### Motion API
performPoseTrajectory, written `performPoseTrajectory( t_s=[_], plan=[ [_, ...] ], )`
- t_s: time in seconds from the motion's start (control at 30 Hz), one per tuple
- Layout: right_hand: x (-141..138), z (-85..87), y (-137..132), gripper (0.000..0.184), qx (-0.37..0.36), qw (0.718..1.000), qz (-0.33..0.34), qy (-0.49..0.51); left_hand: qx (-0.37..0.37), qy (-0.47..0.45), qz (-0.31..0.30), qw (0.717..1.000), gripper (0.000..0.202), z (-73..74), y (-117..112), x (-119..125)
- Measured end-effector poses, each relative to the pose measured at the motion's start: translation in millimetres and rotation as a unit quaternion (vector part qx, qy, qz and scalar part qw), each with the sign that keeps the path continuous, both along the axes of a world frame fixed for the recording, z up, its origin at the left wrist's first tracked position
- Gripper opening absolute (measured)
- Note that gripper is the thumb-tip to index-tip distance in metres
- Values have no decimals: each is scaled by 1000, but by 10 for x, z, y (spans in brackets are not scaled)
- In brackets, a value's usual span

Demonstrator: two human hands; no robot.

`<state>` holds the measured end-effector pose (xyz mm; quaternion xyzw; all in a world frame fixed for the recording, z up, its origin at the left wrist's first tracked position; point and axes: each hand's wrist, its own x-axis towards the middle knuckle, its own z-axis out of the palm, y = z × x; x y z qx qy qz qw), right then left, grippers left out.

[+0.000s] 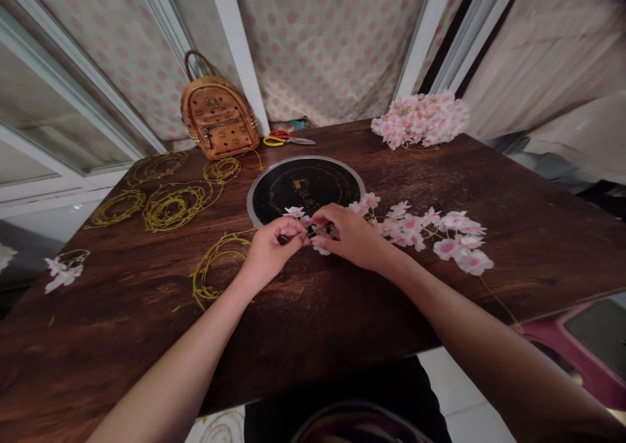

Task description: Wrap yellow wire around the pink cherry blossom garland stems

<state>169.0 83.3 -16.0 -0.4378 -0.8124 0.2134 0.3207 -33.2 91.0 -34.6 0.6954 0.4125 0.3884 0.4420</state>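
**Light flower strand (411, 224): grasp by the stem (495, 297)**

From your left hand (272, 247), fingertips pinched on its near end, it runs toward three o'clock, likely light, wiry, soft-petalled. Your right hand (353, 235) curls alongside; whether those fingers grip, I cannot tell. Five wire coils (177, 207), eight to ten o'clock; one backpack (220, 120), eleven.

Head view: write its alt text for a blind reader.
A left hand and right hand work at pink-and-white flowers above a wooden table. Yellow-green coils lie to the left; a brown backpack, scissors and a flower heap sit farther back.
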Motion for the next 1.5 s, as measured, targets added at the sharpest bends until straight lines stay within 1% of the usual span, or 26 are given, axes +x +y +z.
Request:
performPoseTrajectory(
  t_s=[0.1, 0.23, 0.4, 0.53, 0.6, 0.7, 0.8, 0.93, 1.2, 1.33, 1.5],
  plan=[
    [10, -96, 34, 22, 10, 998, 43, -48, -1, -1, 4, 1000, 6, 18, 0, 4],
    [54, -153, 88, 27, 27, 997, 41, -66, -25, -8, 13, 1000, 9, 8, 21, 1],
    [27, -82, 58, 22, 31, 998, 13, -52, -58, -30, 11, 998, 10, -18, 26, 16],
    [-44, -20, 2, 16, 38, 999, 7, -27, -88, -44, 5, 995, 12, 23, 11, 43],
    [-73, -9, -18, 12, 29, 999, 5, -18, -108, -56, 4, 993, 13, 52, -2, 60],
    [-95, -6, -28, 9, -11, 1000, -5, -13, -127, -79, 5, 989, 14, 74, -20, 79],
    [-94, -7, -24, 11, -56, 998, -11, -6, -138, -85, -2, 987, 14, 62, -25, 80],
    [-83, -18, -14, 12, -89, 996, -28, 7, -153, -81, -23, 985, 17, 25, -16, 64],
    [-69, -47, 10, 12, -123, 991, -48, 15, -185, -102, -33, 977, 18, 20, -12, 54],
    [-66, -53, 13, 12, -123, 991, -52, 16, -176, -100, -34, 979, 17, 22, -9, 59],
    [-64, -57, 13, 11, -121, 991, -50, 18, -173, -96, -16, 980, 16, 14, -7, 65]
  ],
)
